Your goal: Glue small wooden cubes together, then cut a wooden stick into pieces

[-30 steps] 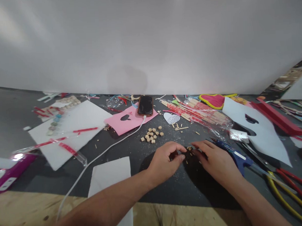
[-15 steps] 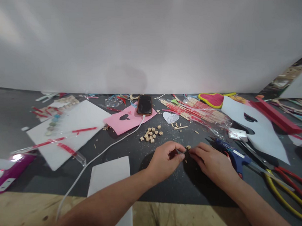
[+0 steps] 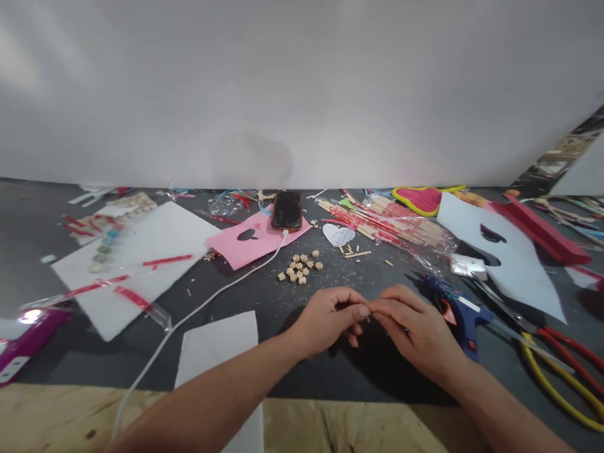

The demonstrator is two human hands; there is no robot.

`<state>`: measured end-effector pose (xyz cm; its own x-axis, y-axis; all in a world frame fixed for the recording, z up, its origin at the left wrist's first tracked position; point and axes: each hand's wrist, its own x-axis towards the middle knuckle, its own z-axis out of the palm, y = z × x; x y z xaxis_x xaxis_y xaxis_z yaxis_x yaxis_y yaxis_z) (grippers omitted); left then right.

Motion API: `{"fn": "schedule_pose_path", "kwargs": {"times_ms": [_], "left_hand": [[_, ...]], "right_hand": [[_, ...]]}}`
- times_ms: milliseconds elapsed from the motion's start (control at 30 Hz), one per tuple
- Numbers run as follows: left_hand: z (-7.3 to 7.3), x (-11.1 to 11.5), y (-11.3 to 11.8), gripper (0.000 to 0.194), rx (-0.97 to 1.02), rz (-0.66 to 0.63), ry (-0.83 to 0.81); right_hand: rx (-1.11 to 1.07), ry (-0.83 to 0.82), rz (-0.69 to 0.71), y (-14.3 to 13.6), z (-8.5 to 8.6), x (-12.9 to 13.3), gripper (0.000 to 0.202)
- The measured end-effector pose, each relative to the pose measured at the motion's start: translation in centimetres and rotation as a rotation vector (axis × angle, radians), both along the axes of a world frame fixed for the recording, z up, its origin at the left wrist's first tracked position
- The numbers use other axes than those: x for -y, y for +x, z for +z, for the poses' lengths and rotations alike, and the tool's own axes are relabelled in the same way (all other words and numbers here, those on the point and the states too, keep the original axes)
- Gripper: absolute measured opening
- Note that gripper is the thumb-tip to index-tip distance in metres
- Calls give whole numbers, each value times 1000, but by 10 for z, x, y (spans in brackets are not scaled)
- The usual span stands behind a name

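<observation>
My left hand and my right hand meet fingertip to fingertip low over the dark tabletop. Both are closed in a pinch. Whatever sits between the fingertips is hidden or too small to name. Just beyond my left hand lies a small heap of pale wooden pieces. Several short stick bits lie farther back, near a white paper heart with a drawing on it. A blue glue gun rests close to the right of my right hand.
Scissors with red and yellow handles lie at the right. A phone on pink paper trails a white cable leftward. Bundled sticks lie at the back. White sheets cover the left, and a pale wall stands behind.
My hands have come together, so their fingertips now touch. The small pale piece seen between them before is out of sight. The view has shifted slightly.
</observation>
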<state>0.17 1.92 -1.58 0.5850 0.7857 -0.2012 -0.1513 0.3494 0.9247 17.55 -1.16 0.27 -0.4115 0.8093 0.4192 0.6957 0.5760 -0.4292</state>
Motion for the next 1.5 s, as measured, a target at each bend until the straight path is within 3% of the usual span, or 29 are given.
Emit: {"fn": "schedule_pose_path", "kwargs": {"times_ms": [333, 533, 667, 767, 967, 1067, 1233, 1500], "left_hand": [[-2, -1, -1, 27, 139, 86, -12], [2, -2, -2, 27, 252, 122, -79], [5, -1, -2, 25, 291, 84, -96], [4, -2, -3, 26, 267, 116, -89], [1, -7, -5, 24, 296, 223, -113], [1, -7, -4, 22, 314, 218, -132], [2, -4, -3, 23, 277, 172, -149], [6, -4, -2, 22, 247, 146, -164]], "right_hand": [[-135, -62, -117, 4, 3, 0, 17], [-227, -358, -148, 0, -1, 3, 30], [-295, -431, -95, -6, -4, 4, 27], [-232, -365, -120, -1, 0, 1, 21], [40, -67, -385, 24, 2, -10, 18], [181, 26, -292, 25, -2, -13, 17], [270, -2, -142, 12, -7, -15, 20], [223, 36, -203, 16, -5, -16, 24]]}}
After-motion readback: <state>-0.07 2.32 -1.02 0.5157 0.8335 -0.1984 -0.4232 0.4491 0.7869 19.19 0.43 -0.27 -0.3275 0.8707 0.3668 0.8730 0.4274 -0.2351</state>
